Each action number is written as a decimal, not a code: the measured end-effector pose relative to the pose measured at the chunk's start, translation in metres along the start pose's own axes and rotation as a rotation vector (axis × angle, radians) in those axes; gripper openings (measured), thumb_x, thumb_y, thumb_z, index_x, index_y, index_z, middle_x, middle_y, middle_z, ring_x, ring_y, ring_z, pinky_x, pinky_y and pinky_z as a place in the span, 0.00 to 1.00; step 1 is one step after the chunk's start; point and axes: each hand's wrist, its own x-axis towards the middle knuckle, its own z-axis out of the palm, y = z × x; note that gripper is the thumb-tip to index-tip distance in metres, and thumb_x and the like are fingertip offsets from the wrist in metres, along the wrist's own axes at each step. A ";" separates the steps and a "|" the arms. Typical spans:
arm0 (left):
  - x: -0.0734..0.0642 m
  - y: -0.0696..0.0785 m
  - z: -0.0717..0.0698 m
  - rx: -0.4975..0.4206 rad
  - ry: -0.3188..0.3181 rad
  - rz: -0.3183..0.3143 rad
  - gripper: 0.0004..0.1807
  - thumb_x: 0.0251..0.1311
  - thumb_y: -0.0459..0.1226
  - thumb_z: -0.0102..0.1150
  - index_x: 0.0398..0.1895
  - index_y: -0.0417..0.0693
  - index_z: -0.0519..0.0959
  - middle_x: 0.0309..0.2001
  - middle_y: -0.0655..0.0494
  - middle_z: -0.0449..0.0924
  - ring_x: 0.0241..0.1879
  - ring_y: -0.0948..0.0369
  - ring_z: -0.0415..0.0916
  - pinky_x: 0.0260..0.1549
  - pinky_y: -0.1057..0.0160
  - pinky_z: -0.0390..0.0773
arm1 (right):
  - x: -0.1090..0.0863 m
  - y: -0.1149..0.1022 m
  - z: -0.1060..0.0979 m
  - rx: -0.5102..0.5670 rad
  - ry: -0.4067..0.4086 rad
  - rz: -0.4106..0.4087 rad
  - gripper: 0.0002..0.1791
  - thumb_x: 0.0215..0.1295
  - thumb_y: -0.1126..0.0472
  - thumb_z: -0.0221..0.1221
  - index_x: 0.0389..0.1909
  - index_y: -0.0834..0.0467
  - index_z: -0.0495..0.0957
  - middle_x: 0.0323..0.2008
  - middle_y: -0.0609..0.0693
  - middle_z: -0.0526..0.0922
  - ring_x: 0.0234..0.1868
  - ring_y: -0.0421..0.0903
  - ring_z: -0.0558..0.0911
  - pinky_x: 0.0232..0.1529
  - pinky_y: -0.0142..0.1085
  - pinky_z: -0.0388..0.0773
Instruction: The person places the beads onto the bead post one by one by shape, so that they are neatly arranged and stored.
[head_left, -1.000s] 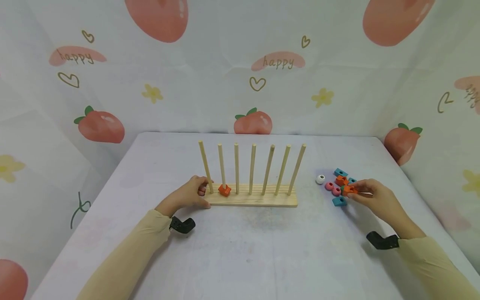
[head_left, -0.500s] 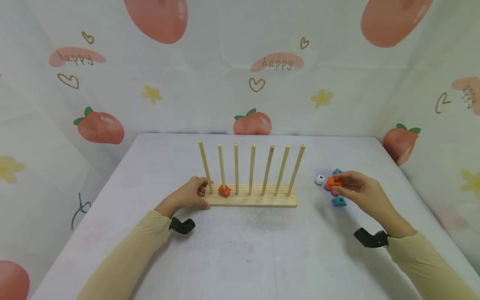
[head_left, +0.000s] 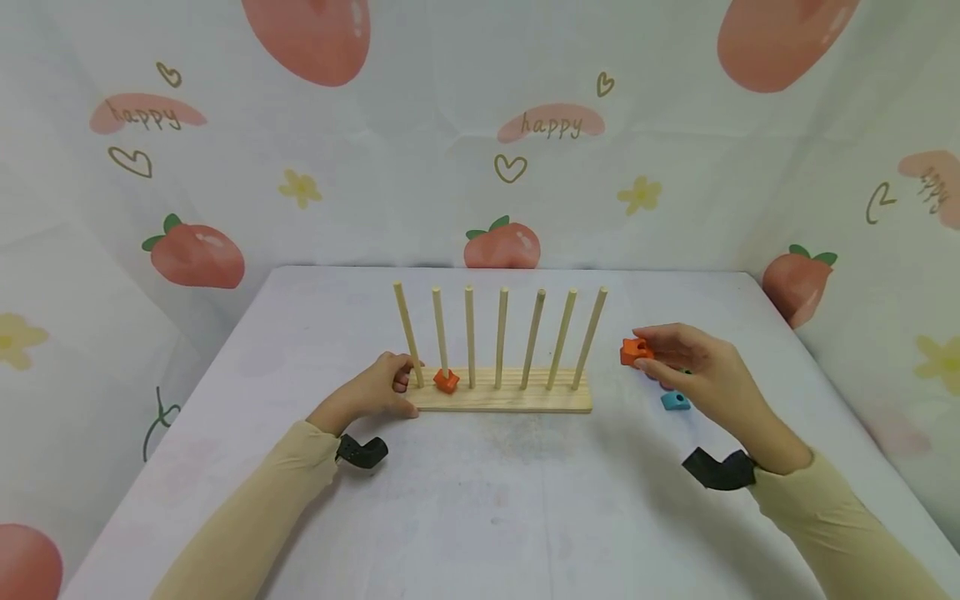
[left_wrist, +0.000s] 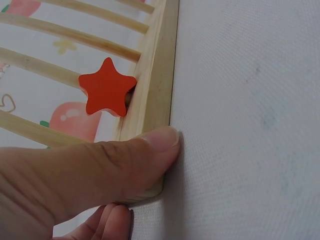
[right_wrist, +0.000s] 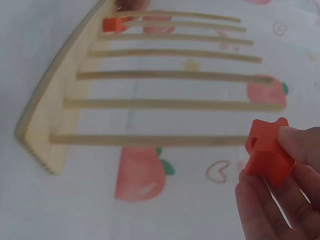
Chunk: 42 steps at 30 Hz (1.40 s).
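Note:
A wooden peg board (head_left: 525,402) with several upright pegs stands mid-table. My left hand (head_left: 375,390) grips its left end, thumb along the front edge and fingers behind. Low on the second peg from the left sits an orange star bead (head_left: 446,382), its star face plain in the left wrist view. Between thumb and fingers my right hand (head_left: 701,362) pinches another orange star bead (right_wrist: 270,150), raised to the right of the board. That bead's hole shows in the right wrist view.
Under the right hand lies a teal bead (head_left: 675,401) with a hole, and a sliver of a pink bead (head_left: 666,384) shows beside it. Other loose beads there are hidden by the hand. A printed cloth backdrop (head_left: 420,200) rises behind the table.
My right hand has lifted an orange star bead from the loose beads and carried it left, towards the peg board. The left hand has kept its grip on the board's end.

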 end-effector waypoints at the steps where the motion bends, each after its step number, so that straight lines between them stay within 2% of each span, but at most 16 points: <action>1: 0.000 0.000 0.000 0.002 0.000 -0.002 0.40 0.42 0.30 0.76 0.61 0.32 0.67 0.47 0.42 0.63 0.45 0.54 0.65 0.47 0.59 0.70 | 0.001 -0.004 0.000 0.010 0.001 -0.009 0.22 0.58 0.69 0.66 0.54 0.58 0.78 0.42 0.32 0.81 0.39 0.28 0.83 0.30 0.26 0.80; 6: 0.001 0.000 0.001 0.017 0.001 0.001 0.41 0.42 0.31 0.76 0.61 0.32 0.67 0.48 0.43 0.64 0.46 0.54 0.66 0.47 0.60 0.71 | 0.009 -0.023 -0.001 0.028 0.034 -0.062 0.22 0.56 0.72 0.66 0.52 0.59 0.79 0.42 0.32 0.81 0.40 0.28 0.83 0.33 0.24 0.79; 14: 0.002 -0.001 0.000 0.024 0.004 0.009 0.40 0.41 0.31 0.76 0.60 0.33 0.68 0.47 0.43 0.64 0.45 0.54 0.67 0.47 0.59 0.71 | 0.027 -0.052 0.000 0.110 0.068 -0.232 0.21 0.53 0.76 0.65 0.50 0.67 0.78 0.45 0.34 0.81 0.44 0.31 0.82 0.47 0.23 0.76; 21: 0.001 -0.004 0.000 0.021 0.008 0.000 0.41 0.42 0.32 0.77 0.61 0.33 0.67 0.48 0.43 0.64 0.47 0.53 0.67 0.49 0.58 0.72 | 0.053 -0.080 0.014 0.309 0.058 -0.312 0.19 0.55 0.77 0.64 0.50 0.71 0.77 0.46 0.43 0.83 0.45 0.37 0.84 0.48 0.28 0.78; 26: 0.000 -0.004 0.001 0.008 0.000 -0.010 0.42 0.42 0.32 0.76 0.61 0.31 0.65 0.49 0.42 0.64 0.48 0.53 0.67 0.50 0.58 0.71 | 0.072 -0.100 0.027 0.353 0.035 -0.338 0.18 0.56 0.74 0.64 0.50 0.71 0.77 0.45 0.45 0.84 0.44 0.39 0.84 0.47 0.32 0.79; 33: -0.001 -0.002 0.000 0.000 -0.005 0.005 0.42 0.42 0.31 0.76 0.61 0.30 0.65 0.48 0.42 0.63 0.47 0.53 0.66 0.49 0.59 0.71 | 0.096 -0.121 0.049 0.386 -0.037 -0.333 0.18 0.58 0.73 0.64 0.51 0.68 0.77 0.45 0.56 0.83 0.44 0.42 0.84 0.47 0.37 0.80; 39: -0.002 -0.002 0.000 -0.006 -0.007 0.011 0.42 0.41 0.31 0.76 0.61 0.29 0.65 0.47 0.43 0.63 0.46 0.53 0.66 0.48 0.58 0.71 | 0.116 -0.130 0.070 0.405 -0.085 -0.355 0.18 0.59 0.71 0.64 0.51 0.67 0.77 0.46 0.57 0.83 0.45 0.45 0.84 0.48 0.37 0.80; 42: -0.002 -0.003 0.000 -0.014 -0.005 0.016 0.42 0.40 0.31 0.77 0.60 0.29 0.65 0.47 0.43 0.63 0.45 0.53 0.66 0.48 0.58 0.71 | 0.125 -0.132 0.081 0.382 -0.096 -0.349 0.18 0.59 0.69 0.65 0.51 0.65 0.78 0.45 0.56 0.84 0.45 0.43 0.84 0.48 0.34 0.80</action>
